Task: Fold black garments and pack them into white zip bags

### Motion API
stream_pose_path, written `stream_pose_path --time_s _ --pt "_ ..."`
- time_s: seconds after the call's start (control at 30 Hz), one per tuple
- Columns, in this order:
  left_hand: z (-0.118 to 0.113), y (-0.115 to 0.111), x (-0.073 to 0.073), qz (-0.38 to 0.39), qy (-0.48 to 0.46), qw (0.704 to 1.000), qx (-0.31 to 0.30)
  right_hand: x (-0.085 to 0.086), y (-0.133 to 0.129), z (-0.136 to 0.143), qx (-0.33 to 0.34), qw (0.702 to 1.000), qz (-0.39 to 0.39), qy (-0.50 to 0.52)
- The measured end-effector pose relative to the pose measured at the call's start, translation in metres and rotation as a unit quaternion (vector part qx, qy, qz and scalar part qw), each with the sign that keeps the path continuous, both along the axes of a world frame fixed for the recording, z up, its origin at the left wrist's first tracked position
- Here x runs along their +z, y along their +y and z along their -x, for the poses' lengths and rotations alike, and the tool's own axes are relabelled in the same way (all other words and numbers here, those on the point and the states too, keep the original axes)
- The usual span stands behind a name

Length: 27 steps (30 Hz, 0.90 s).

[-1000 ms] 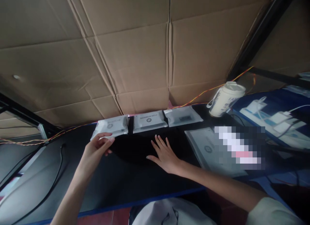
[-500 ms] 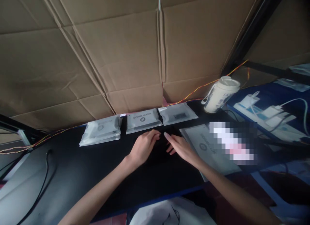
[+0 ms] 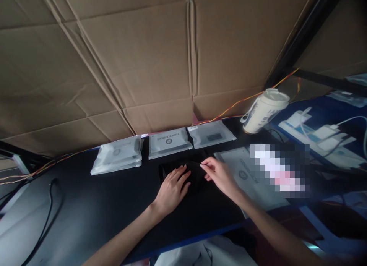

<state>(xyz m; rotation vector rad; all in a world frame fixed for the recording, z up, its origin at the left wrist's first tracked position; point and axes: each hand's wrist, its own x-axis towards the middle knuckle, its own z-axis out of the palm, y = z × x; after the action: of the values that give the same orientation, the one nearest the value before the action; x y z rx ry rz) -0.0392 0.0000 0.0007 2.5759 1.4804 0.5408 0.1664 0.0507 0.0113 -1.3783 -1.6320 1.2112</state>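
A dark, folded item, like black cloth, lies on the black table (image 3: 100, 216) and is hard to tell from the surface. My left hand (image 3: 172, 189) rests flat on this black item (image 3: 197, 174) with its fingers spread. With thumb and fingertips together, my right hand (image 3: 218, 174) pinches the item's upper right edge. Just right of that hand is a frosted zip pouch (image 3: 243, 174) with printed lettering, partly under my right forearm. Behind the hands lie a printed pouch (image 3: 170, 143) and another pouch (image 3: 212, 134) with a dark piece inside.
Stacked pouches (image 3: 117, 156) lie at the back left. A white cup (image 3: 265, 111) stands at the back right, beside a power strip (image 3: 321, 140) with chargers. A black cable (image 3: 47, 216) crosses the left side. Cardboard (image 3: 143, 59) rises behind the table.
My left hand has opened and flattened onto the black item. My right hand has moved slightly right and closed on the item's edge. The view has shifted a little.
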Motion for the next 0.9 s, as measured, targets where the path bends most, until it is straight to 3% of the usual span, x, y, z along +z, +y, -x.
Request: stream_pose_path --time_s 0.2,0.33,0.47,0.57,0.77,0.9 --pt "0.000 -0.001 -0.002 0.001 -0.007 1.000 0.007 0.017 -0.026 -0.028 -0.090 0.983 -0.088 -0.137" --pt "0.000 -0.001 -0.002 0.014 -0.004 1.000 0.010 0.006 -0.050 -0.036 -0.136 0.928 -0.113 -0.327" --pt "0.000 -0.003 -0.001 0.022 -0.008 1.000 0.009 -0.001 -0.049 -0.024 -0.124 0.871 -0.117 -0.461" --pt "0.000 -0.004 -0.001 0.019 -0.009 1.000 0.014 0.003 -0.039 -0.015 -0.089 0.846 -0.124 -0.511" --pt "0.001 -0.005 -0.003 0.006 0.001 1.000 0.007 0.011 -0.035 -0.012 -0.050 0.842 -0.093 -0.529" --pt "0.000 -0.006 -0.003 -0.002 0.002 1.000 0.005 0.019 -0.032 -0.015 -0.039 0.855 -0.075 -0.512"
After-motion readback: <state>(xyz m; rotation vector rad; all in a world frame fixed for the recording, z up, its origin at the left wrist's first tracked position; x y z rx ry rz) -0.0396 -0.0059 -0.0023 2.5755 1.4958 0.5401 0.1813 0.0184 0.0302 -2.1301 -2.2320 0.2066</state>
